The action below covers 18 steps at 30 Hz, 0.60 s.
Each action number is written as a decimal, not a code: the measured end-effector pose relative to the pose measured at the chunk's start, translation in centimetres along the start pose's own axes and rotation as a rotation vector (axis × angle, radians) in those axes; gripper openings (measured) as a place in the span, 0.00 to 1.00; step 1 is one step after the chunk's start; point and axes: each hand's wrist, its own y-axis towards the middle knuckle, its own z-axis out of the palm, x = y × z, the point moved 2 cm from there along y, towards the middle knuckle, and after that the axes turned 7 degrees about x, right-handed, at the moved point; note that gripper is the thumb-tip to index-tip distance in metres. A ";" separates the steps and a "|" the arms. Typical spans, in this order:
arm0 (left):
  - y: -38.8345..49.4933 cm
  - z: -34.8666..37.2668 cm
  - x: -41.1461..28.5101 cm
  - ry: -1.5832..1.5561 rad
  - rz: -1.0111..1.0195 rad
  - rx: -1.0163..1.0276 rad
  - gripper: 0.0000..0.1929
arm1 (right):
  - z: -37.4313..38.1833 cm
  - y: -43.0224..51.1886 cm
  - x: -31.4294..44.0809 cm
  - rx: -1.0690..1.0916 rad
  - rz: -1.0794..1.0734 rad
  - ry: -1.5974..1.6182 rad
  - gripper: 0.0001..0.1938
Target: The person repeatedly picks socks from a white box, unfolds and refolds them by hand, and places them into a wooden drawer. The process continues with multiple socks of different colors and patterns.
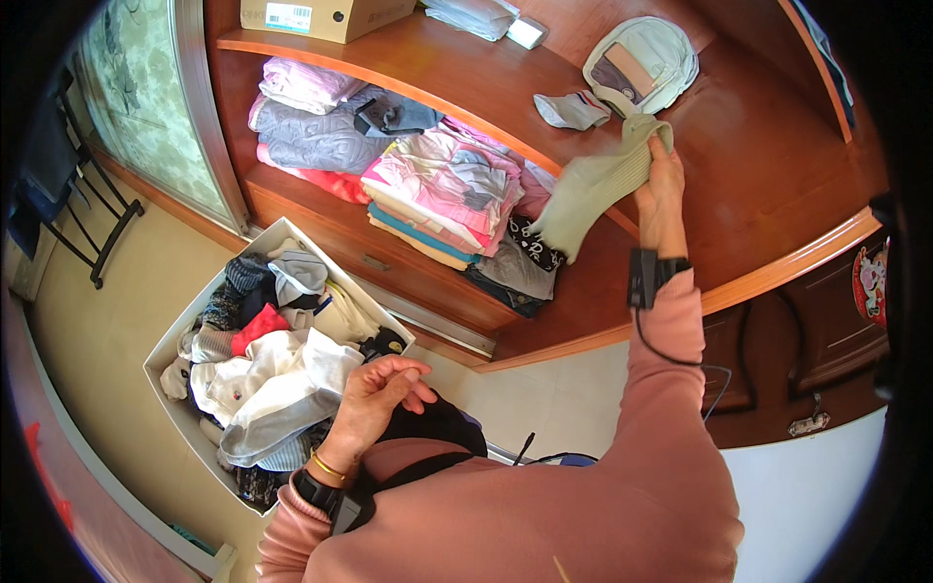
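Observation:
My right hand (662,178) is raised over the wooden shelf and grips a pale green ribbed sock (601,182) near one end. The rest of the sock hangs to the left, slightly blurred, in front of the folded clothes. My left hand (383,397) is loosely curled, with nothing visible in it. It hovers at the right side of a white box (171,419) heaped with socks. Among them lie white socks (280,372), a red sock (259,329) and a grey sock (299,273). A white sock with striped trim (572,111) rests on the shelf, left of the raised hand.
A white backpack (660,55) and a cardboard box (321,18) stand on the upper shelf (466,73). Below it are stacked folded clothes (444,189) with loose socks on top. A black metal-legged stand (109,240) is at left. A dark wooden door (838,342) is at right.

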 end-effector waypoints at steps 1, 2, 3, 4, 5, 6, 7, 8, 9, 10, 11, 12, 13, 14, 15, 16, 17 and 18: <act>0.0 0.0 -0.1 0.012 0.009 -0.013 0.10 | -1.4 1.4 0.2 -0.053 0.009 -0.042 0.12; -0.1 0.0 -0.1 0.016 0.002 -0.014 0.10 | -2.9 2.8 0.2 -0.087 0.015 -0.080 0.12; -0.1 0.0 -0.1 0.020 -0.003 -0.018 0.10 | -4.3 4.1 0.2 -0.121 0.020 -0.117 0.12; -0.1 0.0 -0.1 0.023 0.002 -0.029 0.10 | -5.7 5.2 0.2 -0.126 0.034 -0.143 0.13; -0.2 0.0 0.0 0.032 -0.009 -0.025 0.10 | -7.1 6.2 0.0 -0.141 0.047 -0.182 0.14; -0.2 0.0 0.0 0.039 -0.009 -0.028 0.10 | -8.3 7.2 -0.1 -0.177 0.056 -0.224 0.14; -0.2 0.0 0.0 0.048 -0.001 -0.020 0.10 | -9.5 8.3 -0.2 -0.250 0.073 -0.258 0.14; -0.2 0.0 0.1 0.043 -0.009 -0.011 0.10 | -10.6 9.2 0.0 -0.271 0.077 -0.323 0.15; -0.2 0.0 0.2 0.036 -0.015 0.005 0.09 | -11.4 10.1 0.1 -0.274 0.057 -0.372 0.15; -0.2 0.0 0.2 0.036 -0.037 0.005 0.09 | -12.2 11.0 0.5 -0.292 0.055 -0.411 0.15; -0.2 0.0 0.2 0.029 -0.016 0.017 0.09 | -12.8 11.8 1.1 -0.322 0.042 -0.448 0.15; -0.2 0.0 0.2 0.028 -0.013 0.014 0.09 | -13.1 12.3 1.1 -0.274 0.012 -0.445 0.19; -0.2 0.0 0.2 0.027 -0.006 0.011 0.09 | -13.2 12.6 1.4 -0.277 -0.002 -0.571 0.21; -0.1 0.0 0.2 0.036 -0.012 0.017 0.09 | -13.1 12.9 1.5 -0.309 -0.031 -0.700 0.24; -0.2 0.0 0.2 0.045 -0.014 0.018 0.09 | -12.9 12.8 1.7 -0.352 -0.051 -0.848 0.26; -0.3 0.0 0.2 0.054 -0.013 0.020 0.09 | -12.2 12.8 1.7 -0.342 -0.066 -1.138 0.28; -0.3 0.0 0.2 0.052 -0.015 0.029 0.09 | -11.3 12.5 1.5 -0.362 -0.038 -1.459 0.31; -0.4 0.0 0.2 0.050 -0.016 0.040 0.09 | -10.4 12.3 1.6 -0.348 -0.001 -1.558 0.31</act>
